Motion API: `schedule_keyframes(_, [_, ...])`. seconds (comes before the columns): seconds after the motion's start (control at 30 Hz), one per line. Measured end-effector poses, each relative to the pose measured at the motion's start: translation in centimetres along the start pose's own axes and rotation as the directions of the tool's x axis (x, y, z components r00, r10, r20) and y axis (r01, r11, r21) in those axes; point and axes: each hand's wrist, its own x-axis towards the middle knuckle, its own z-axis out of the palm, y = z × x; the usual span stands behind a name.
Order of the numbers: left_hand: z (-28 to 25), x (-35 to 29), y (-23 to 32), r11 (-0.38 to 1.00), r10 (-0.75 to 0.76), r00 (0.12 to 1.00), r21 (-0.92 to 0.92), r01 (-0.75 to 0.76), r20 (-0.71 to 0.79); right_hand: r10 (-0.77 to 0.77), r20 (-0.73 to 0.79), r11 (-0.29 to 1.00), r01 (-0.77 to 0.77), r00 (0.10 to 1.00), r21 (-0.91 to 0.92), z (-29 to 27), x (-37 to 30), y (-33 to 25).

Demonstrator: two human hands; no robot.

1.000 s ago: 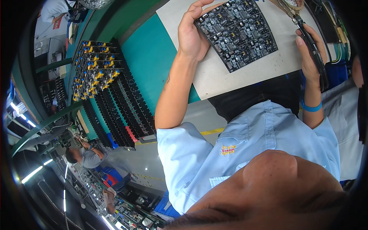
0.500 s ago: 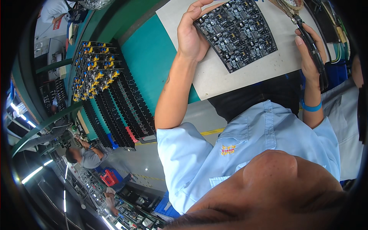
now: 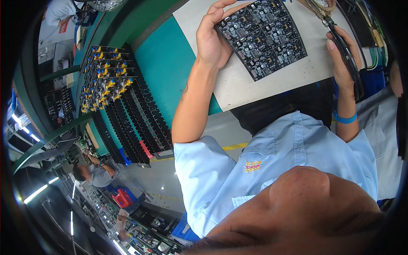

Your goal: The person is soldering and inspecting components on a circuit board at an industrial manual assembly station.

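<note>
My left hand (image 3: pixel 211 40) grips the far left edge of a black circuit board panel (image 3: pixel 267 38), its fingers partly behind the board. The panel is divided into several small sections crowded with tiny parts. It is tilted above a pale sheet (image 3: pixel 238 89). To the right of the panel, my right hand (image 3: pixel 343 59) is closed round a long black handle (image 3: pixel 345 53) with a metal neck at its far end. Beyond the neck is a round, tan-and-metal part (image 3: pixel 321 7), cut off by the top edge, so I cannot tell what tool it is.
Left on the green mat (image 3: pixel 159 63) stand black slotted racks (image 3: pixel 140 114) and stacked boards with yellow and blue parts (image 3: pixel 106 76). Cables and blue bins (image 3: pixel 376 83) lie at right. Another person (image 3: pixel 95 170) works further off at left, and someone sits close at right.
My hands, the panel and the black handle look almost unmoved. In the background at lower left, a distant person has shifted slightly.
</note>
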Motion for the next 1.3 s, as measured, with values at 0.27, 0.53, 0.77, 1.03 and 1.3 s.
schedule_keyframes(0.27, [1.5, -0.7, 0.5, 0.97, 0.013, 0.995, 0.242, 0.01, -0.096, -0.016, 0.0, 1.0, 0.016, 1.0, 0.006, 0.4, 0.0, 0.0])
schedule_keyframes(0.53, [1.8, -1.4, 1.7, 0.951, -0.085, 0.993, 0.292, 0.104, -0.077, 0.004, 0.043, 1.0, -0.003, 0.999, -0.013, -0.3, 0.0, -0.7])
schedule_keyframes(0.77, [1.5, -1.5, 2.1, 0.96, -0.136, 0.99, 0.242, 0.139, -0.03, 0.003, 0.039, 0.999, -0.004, 0.999, 0.039, -0.5, 0.3, -1.2])
schedule_keyframes(1.03, [-0.2, -2.0, 3.5, 0.972, -0.225, 0.94, 0.124, 0.199, 0.255, -0.029, 0.018, 0.999, 0.029, 0.999, 0.031, -0.4, 0.3, -1.1])
schedule_keyframes(1.3, [-1.0, -1.7, 3.5, 0.955, -0.215, 0.946, 0.256, 0.151, 0.242, 0.091, 0.024, 0.993, -0.093, 0.996, 0.067, -0.1, -0.2, -0.3])
